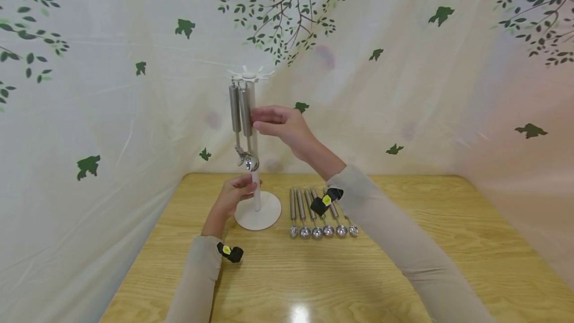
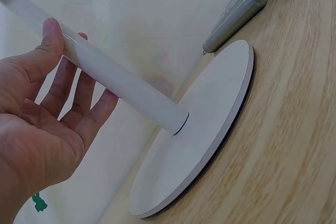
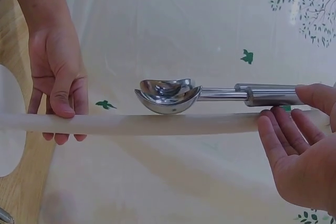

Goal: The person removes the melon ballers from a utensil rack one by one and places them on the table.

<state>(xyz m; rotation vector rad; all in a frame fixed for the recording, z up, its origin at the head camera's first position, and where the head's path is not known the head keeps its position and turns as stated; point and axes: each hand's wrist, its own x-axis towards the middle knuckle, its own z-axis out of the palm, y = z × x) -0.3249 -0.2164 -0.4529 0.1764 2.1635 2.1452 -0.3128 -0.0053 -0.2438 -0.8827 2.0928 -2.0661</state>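
Observation:
A white stand has a round base (image 1: 271, 219), an upright pole (image 2: 126, 88) and a top ring of hooks (image 1: 249, 75). Low on the pole, my left hand (image 1: 236, 192) holds it between thumb and curled fingers. Two metal scoops with thick steel handles hang from the hooks on the left side, the nearer scoop (image 1: 245, 113) beside the pole and the other scoop (image 1: 235, 109) further left. My right hand (image 1: 287, 126) is level with the nearer scoop's handle, fingers mostly straight. In the right wrist view its thumb (image 3: 314, 95) meets the handle, and its fingertips are by the pole.
Several more metal scoops (image 1: 305, 213) lie in a row on the wooden table (image 1: 269, 275), right of the base, partly covered by my right wrist's black camera (image 1: 326, 201). Behind the table hangs a pale curtain (image 1: 358, 113) printed with leaves and branches.

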